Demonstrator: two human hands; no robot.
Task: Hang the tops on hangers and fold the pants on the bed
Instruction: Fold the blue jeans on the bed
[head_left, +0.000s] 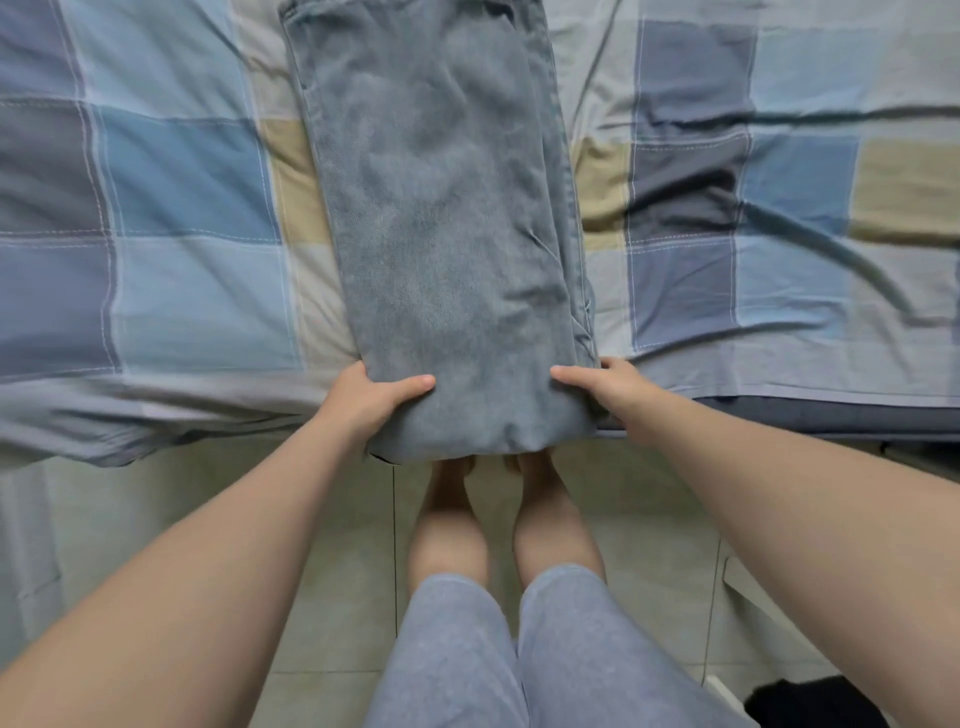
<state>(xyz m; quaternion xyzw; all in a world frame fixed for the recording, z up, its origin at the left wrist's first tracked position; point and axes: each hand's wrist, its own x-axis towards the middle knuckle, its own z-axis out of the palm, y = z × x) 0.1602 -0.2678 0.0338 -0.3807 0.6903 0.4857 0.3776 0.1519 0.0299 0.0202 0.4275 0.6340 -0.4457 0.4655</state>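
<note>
Jeans (447, 234) are laid lengthwise on the bed (171, 208), near end gripped by left hand (363, 400) and right hand (608, 387); halfway folded probably, tops and hangers not seen

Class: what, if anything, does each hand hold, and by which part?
Both hold the jeans by the near end: left hand at its left corner, right hand at its right corner, thumbs on top.
</note>
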